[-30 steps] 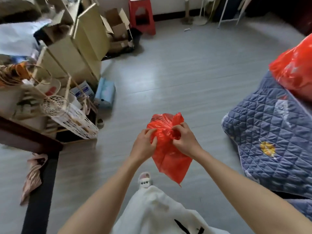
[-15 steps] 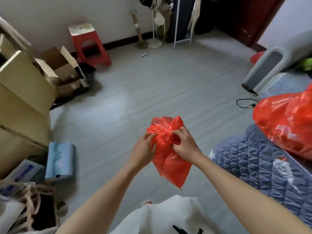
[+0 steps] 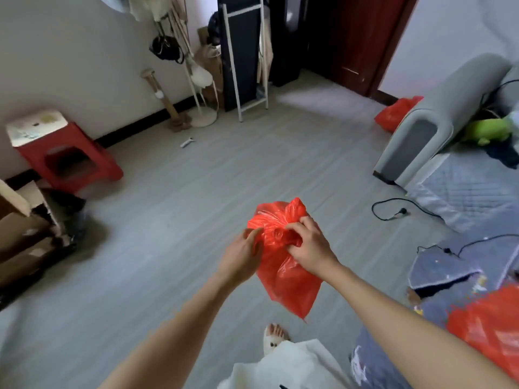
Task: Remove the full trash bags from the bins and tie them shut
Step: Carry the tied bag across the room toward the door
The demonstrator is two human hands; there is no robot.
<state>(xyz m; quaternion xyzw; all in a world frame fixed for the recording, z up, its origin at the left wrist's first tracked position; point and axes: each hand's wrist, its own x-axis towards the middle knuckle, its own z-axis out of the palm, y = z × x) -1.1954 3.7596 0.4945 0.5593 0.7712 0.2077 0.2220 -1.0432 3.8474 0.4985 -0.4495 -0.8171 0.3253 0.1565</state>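
A small red trash bag (image 3: 286, 279) hangs in front of me above the grey floor, its gathered top bunched between both hands. My left hand (image 3: 243, 255) grips the bag's neck from the left. My right hand (image 3: 307, 244) pinches the twisted plastic at the top from the right. A second red bag (image 3: 488, 327) lies on the quilted bedding at the lower right. A third red bag (image 3: 394, 113) sits on the floor by the far door, partly hidden behind a grey sofa arm.
A red stool (image 3: 67, 158) and open cardboard boxes (image 3: 25, 228) stand at the left. A white rack (image 3: 244, 60) and coat stand line the far wall. The grey sofa arm (image 3: 429, 122) and a black cable (image 3: 393, 211) lie at the right.
My view has swung right and upward, from the boxes at the left toward the door and sofa. Both hands have stayed on the red bag's top, working the plastic.
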